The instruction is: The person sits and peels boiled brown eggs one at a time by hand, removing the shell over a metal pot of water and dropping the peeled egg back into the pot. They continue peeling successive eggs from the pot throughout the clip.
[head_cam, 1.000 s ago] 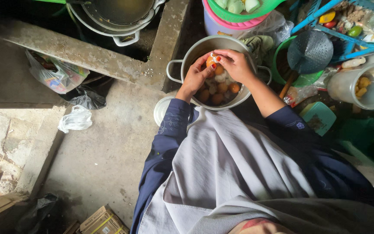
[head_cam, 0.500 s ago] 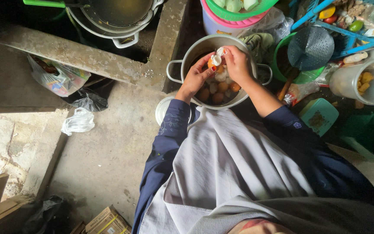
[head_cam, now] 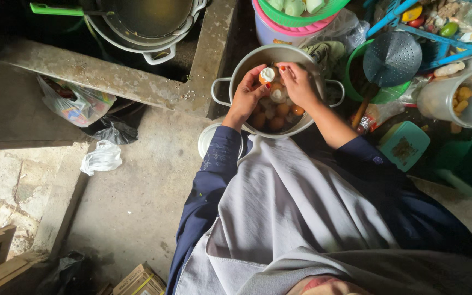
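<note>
Both hands meet over the open mouth of a metal pot [head_cam: 236,71]. Left hand [head_cam: 245,98] is curled, its fingertips pinched on a half-peeled egg [head_cam: 267,75] held above the pot's far-left rim. Right hand [head_cam: 297,84] is also curled, its fingers bent onto the same egg from the right side, so the two hands grip it between them. How tightly each finger presses cannot be told.

Egg's white, peeled part faces up toward the camera, with the orange-brown shell still on its lower part. Its long axis seems to run roughly up and down, bare end uppermost, though the fingers hide too much to be sure.

Below the hands, inside the pot, lie more eggs [head_cam: 279,112], mostly orange-brown, a few pale, piled against the near wall. Pot's two loop handles stick out left and right.

Pot stands on the concrete floor [head_cam: 137,196], close against the person's knees, just right of a raised concrete ledge [head_cam: 110,76]. Beyond the ledge sits a large pan [head_cam: 148,22] with a green handle. To the pot's right, a perforated ladle [head_cam: 391,57] rests across a green bowl [head_cam: 356,87]. A plastic jug [head_cam: 454,98] stands farther right. A crumpled white bag [head_cam: 102,158] lies on the floor at the left.
</note>
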`<state>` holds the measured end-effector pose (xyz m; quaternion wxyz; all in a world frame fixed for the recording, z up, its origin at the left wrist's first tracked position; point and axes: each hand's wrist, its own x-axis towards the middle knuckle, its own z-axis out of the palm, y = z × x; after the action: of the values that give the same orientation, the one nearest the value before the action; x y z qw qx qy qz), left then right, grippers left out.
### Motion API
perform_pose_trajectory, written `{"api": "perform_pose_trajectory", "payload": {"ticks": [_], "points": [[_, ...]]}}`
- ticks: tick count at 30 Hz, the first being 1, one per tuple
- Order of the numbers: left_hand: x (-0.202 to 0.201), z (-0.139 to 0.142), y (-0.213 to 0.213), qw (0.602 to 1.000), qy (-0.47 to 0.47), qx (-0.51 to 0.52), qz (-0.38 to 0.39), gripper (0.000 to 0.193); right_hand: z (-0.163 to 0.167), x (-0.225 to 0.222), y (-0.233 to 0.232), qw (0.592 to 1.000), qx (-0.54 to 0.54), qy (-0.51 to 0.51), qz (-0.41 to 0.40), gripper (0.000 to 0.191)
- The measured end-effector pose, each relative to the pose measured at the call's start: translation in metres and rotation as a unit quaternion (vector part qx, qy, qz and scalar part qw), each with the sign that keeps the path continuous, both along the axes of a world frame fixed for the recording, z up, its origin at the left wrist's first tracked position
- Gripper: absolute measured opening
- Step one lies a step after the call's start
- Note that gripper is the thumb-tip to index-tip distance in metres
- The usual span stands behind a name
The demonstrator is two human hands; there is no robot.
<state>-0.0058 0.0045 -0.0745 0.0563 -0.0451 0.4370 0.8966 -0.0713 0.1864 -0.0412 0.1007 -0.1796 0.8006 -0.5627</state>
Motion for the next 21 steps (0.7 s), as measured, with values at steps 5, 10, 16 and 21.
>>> {"api": "perform_pose_trajectory", "payload": {"ticks": [5,10,16,21], "points": [[0.000,0.001,0.004,1.000,0.014,-0.008,-0.017,0.054,0.000,0.012,-0.014,0.992,0.020,0.127,-0.001,0.018],[-0.003,0.001,0.011,1.000,0.009,0.016,-0.017,0.052,-0.004,0.013,-0.010,0.992,0.076,0.100,-0.019,0.021],[-0.003,0.002,0.011,0.997,-0.005,0.059,-0.044,0.049,-0.002,0.012,-0.002,0.999,0.026,0.026,0.002,0.021],[-0.002,0.002,0.010,0.999,-0.026,0.008,-0.040,0.049,-0.012,0.010,0.003,0.997,0.018,0.068,-0.034,0.020]]}}
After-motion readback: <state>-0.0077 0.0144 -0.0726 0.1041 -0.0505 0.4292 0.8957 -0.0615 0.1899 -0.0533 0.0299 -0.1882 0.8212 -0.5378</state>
